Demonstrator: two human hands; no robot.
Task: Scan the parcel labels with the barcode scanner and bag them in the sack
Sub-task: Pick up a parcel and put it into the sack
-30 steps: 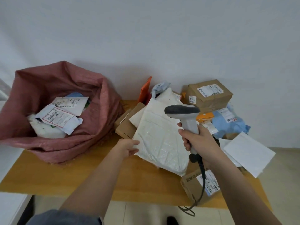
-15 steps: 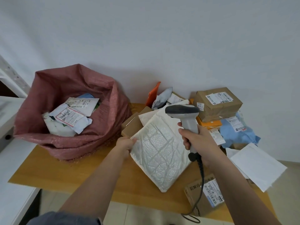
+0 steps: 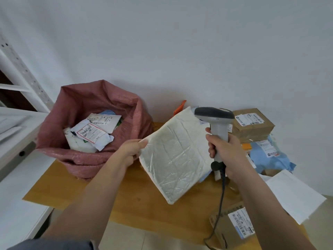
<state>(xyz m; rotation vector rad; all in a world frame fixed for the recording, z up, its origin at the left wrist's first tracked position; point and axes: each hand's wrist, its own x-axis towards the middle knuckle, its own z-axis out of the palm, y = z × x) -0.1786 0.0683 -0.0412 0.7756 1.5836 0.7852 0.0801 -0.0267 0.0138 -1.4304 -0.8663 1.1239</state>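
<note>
My left hand (image 3: 132, 150) pinches the left corner of a white bubble mailer (image 3: 175, 154) and holds it tilted above the wooden table (image 3: 137, 201). No label shows on the side facing me. My right hand (image 3: 225, 150) grips the grey barcode scanner (image 3: 215, 120) by its handle, just right of the mailer, head pointing left. Its black cable (image 3: 219, 210) hangs down over the table edge. The pink woven sack (image 3: 90, 109) stands open at the left with several labelled parcels (image 3: 91, 132) inside.
More parcels lie at the right: a brown box (image 3: 252, 125) by the wall, a blue poly bag (image 3: 270, 156), a white envelope (image 3: 295, 193) and a small cardboard box (image 3: 232, 230) at the front edge. A white shelf unit (image 3: 16, 127) stands at the left.
My left hand has lifted the white mailer off the parcel pile and raised it toward me and leftward. The scanner hand stays close beside it. The view has shifted, showing more of the left.
</note>
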